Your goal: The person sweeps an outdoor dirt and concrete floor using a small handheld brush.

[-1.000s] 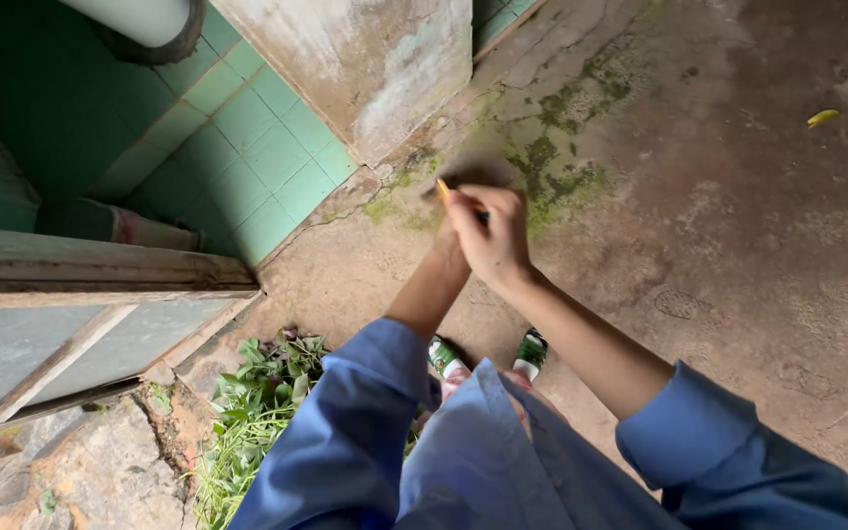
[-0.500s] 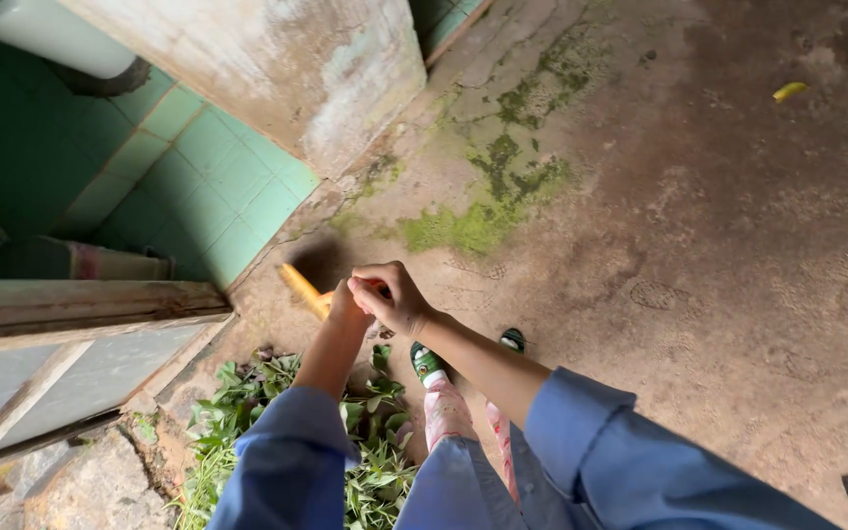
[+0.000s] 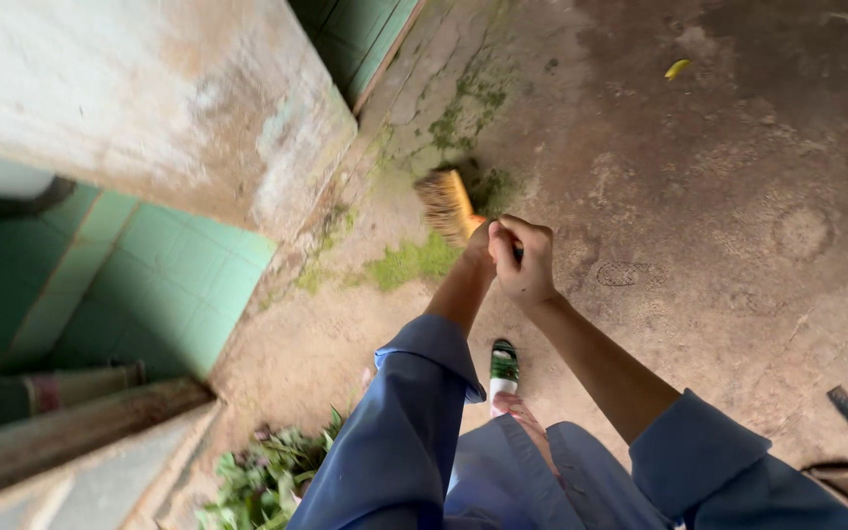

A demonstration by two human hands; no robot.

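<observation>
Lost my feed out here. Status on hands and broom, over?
Both hands, right hand and left hand, clasped on the broom's handle. Straw broom head on the concrete ground, by moss patches. Wall corner close left, not touching.

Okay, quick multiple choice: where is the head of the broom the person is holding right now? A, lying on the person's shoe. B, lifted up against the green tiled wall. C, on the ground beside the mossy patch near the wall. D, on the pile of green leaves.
C: the straw broom head sits on the concrete ground next to the moss, with both hands clasped on the handle.
</observation>
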